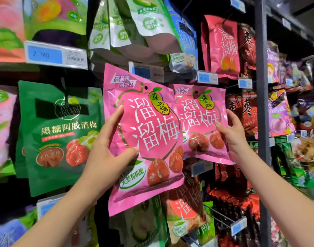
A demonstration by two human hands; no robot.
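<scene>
Shop racks of hanging snack packets fill the background, with blue price tags [45, 54] clipped to the peg ends and a dark green plum pouch [63, 136] at the left. Two matching glossy pink foil pouches printed with dried plums are in play. The front pink pouch [152, 132] is on no peg, and the left hand [106, 154] grips its left edge with the thumb pressed on its face. The rear pink pouch [199, 120] seems to hang from its punched hole, and the right hand [232, 134] pinches its right edge between thumb and curled fingers. This looks like the hanging-up or taking-down step. If hanging, the free pouch's hole must next line up with the peg while the right hand steadies the other.
</scene>
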